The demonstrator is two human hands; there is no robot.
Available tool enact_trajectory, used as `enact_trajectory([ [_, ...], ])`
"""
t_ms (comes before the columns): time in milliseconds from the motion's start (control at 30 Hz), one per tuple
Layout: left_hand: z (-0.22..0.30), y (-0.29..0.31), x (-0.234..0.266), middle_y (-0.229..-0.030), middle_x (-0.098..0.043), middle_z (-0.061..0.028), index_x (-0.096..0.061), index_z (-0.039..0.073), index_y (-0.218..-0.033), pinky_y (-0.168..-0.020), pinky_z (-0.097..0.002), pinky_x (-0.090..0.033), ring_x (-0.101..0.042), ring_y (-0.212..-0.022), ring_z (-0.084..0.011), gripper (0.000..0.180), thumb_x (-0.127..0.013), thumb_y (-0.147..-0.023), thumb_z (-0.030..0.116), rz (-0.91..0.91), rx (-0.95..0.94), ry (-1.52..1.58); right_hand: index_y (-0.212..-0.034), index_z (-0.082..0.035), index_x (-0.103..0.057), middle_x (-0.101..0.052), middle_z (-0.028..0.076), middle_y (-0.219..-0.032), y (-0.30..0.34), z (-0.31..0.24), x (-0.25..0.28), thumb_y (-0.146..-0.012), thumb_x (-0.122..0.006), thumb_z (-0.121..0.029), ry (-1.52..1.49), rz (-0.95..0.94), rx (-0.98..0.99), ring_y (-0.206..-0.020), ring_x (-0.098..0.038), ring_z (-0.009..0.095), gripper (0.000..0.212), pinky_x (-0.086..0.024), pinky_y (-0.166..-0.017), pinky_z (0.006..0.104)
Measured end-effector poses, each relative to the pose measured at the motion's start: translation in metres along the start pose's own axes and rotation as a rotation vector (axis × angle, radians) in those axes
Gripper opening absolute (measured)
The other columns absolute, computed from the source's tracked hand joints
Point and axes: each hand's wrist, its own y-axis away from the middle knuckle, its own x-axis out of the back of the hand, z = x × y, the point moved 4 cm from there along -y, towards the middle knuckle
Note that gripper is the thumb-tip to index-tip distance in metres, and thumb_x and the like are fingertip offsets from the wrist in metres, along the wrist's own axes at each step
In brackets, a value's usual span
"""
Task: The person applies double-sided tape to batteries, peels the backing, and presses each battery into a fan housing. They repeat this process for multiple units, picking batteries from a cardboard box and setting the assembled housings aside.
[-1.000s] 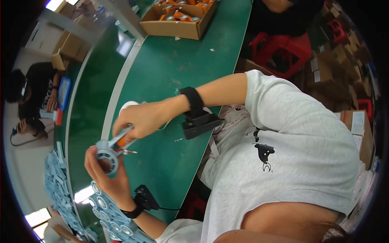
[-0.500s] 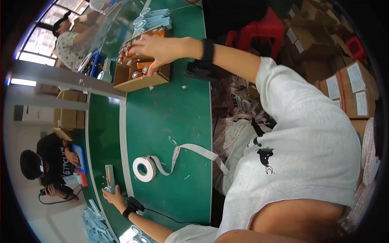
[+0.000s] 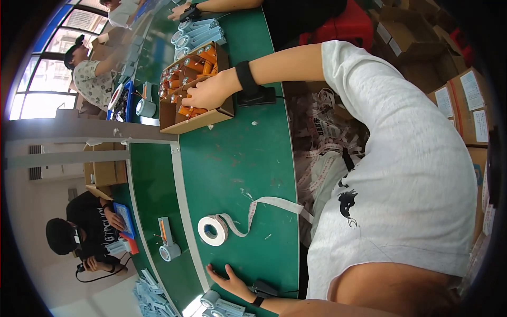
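My right hand reaches into a cardboard box of orange cylindrical batteries with thin wires. Its fingers are bent down and closed around one orange battery, partly hidden under them. My left hand is empty, fingers apart, just above the green table. Up and left of it lies a light-blue plastic housing with a round end and an orange battery in its long part. A roll of white tape lies between the hands, its loose strip trailing toward my lap.
More light-blue housings lie beyond the box and beside my left hand. A pale rail runs along the green table. Co-workers sit across, one by a blue tray. Cartons stand at right.
My left hand has let go of the light-blue housing and drawn back toward me, leaving it lying there. My right hand's spread fingers have closed down among the batteries. The whole view has shifted.
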Motion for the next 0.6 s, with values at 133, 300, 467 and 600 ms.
enact_trajectory([
  [133,-0.009,0.003,-0.002,-0.126,-0.043,-0.0149,-0.038,0.002,-0.127,-0.096,-0.0352,-0.031,-0.041,-0.115,-0.0250,0.049,-0.056,-0.082,0.009,0.046,-0.009,0.003,-0.112,-0.006,-0.047,-0.053,0.021,-0.100,-0.017,-0.011,-0.006,-0.084,-0.043,-0.014,0.125,-0.029,-0.027,-0.089,-0.058,0.032,0.029,-0.047,-0.071,0.0450],
  [300,0.003,0.000,-0.003,-0.122,-0.044,-0.0152,-0.043,0.000,-0.121,-0.095,-0.0353,-0.032,-0.042,-0.112,-0.0264,0.040,-0.053,-0.084,0.010,0.028,-0.058,-0.151,-0.115,-0.010,-0.047,-0.055,0.021,-0.101,-0.020,-0.011,-0.005,-0.082,-0.046,-0.016,-0.075,-0.162,0.079,-0.091,-0.058,0.032,0.034,-0.047,-0.070,0.0449],
  [467,0.006,0.002,-0.003,-0.122,-0.042,-0.0157,-0.045,0.000,-0.119,-0.094,-0.0371,-0.033,-0.041,-0.112,-0.0298,0.038,-0.051,-0.085,0.014,0.011,-0.072,-0.158,-0.109,-0.009,-0.053,-0.059,0.020,-0.095,-0.044,-0.003,-0.021,-0.079,-0.050,-0.017,-0.077,-0.121,0.237,-0.090,-0.058,0.031,0.032,-0.047,-0.070,0.0408],
  [600,0.008,0.002,-0.003,-0.122,-0.042,-0.0163,-0.045,0.001,-0.119,-0.094,-0.0384,-0.032,-0.041,-0.113,-0.0315,0.037,-0.050,-0.085,0.016,0.003,-0.118,-0.174,-0.095,-0.004,-0.061,-0.062,0.018,-0.088,-0.054,-0.006,-0.030,-0.075,-0.055,-0.018,-0.037,-0.070,0.069,-0.085,-0.060,0.033,0.025,-0.047,-0.068,0.0414],
])
